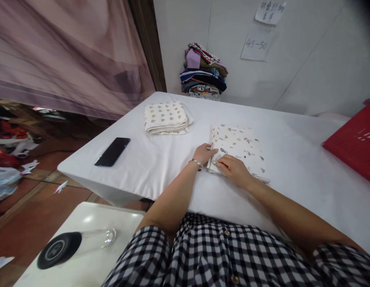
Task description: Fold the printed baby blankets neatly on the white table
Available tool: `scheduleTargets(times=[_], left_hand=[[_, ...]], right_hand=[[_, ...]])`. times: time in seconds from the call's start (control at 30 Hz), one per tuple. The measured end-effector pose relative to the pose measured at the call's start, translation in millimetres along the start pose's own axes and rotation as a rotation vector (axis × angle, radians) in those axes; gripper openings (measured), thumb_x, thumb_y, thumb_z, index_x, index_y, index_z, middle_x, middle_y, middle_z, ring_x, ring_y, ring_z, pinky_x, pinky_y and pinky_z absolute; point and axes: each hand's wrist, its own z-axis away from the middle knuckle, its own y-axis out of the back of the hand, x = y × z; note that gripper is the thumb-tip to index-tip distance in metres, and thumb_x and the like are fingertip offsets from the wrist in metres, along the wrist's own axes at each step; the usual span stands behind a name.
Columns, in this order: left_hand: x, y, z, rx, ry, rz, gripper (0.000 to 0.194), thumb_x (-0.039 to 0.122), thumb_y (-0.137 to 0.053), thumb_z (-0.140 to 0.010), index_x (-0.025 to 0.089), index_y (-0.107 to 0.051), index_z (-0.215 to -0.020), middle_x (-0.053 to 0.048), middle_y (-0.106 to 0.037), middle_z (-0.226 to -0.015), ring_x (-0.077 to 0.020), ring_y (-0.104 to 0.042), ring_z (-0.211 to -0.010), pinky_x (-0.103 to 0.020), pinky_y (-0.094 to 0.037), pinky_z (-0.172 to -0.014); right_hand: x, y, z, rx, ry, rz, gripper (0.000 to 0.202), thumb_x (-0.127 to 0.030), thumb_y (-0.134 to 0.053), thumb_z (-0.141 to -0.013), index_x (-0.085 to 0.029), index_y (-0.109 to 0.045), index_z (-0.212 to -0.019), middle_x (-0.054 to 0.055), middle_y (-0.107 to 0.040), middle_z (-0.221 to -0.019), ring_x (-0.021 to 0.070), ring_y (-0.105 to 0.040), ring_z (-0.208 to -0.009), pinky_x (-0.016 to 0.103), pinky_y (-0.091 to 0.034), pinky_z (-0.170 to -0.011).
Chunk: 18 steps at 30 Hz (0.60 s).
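Observation:
A folded white cloth (241,145) with small printed figures lies on the white table in front of me. My left hand (204,154), with a bracelet at its wrist, holds the left edge of this cloth between thumb and fingers. Close beside it, my right hand (233,169) pinches the cloth's near left corner, its fingers curled together. Farther back to the left rests another folded cloth (166,117), white with greyish-green prints and one yellow print; neither hand touches it.
A black phone (112,152) lies on the table (155,159) at the left. Stacked fabrics (203,73) stand behind the table. A red object (355,139) is at the right. Below left, a white stool (98,255) holds a clear bottle with a black end (60,250).

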Motion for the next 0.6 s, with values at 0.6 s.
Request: scheduleTargets(times=[0.6], left_hand=[[1.4,-0.6,-0.5,0.003,0.021,0.021,0.048,0.040,-0.066,-0.073,0.015,-0.057,-0.112,-0.007,-0.067,-0.100,-0.0178,-0.062,-0.088,-0.025,-0.046,-0.077]], right_hand=[[-5.1,-7.1,3.4,0.040,0.026,-0.029,0.022,-0.031,-0.040,-0.092,-0.021,-0.060,-0.091,0.005,-0.061,-0.091,0.0195,-0.056,-0.085,0.031,-0.044,-0.072]])
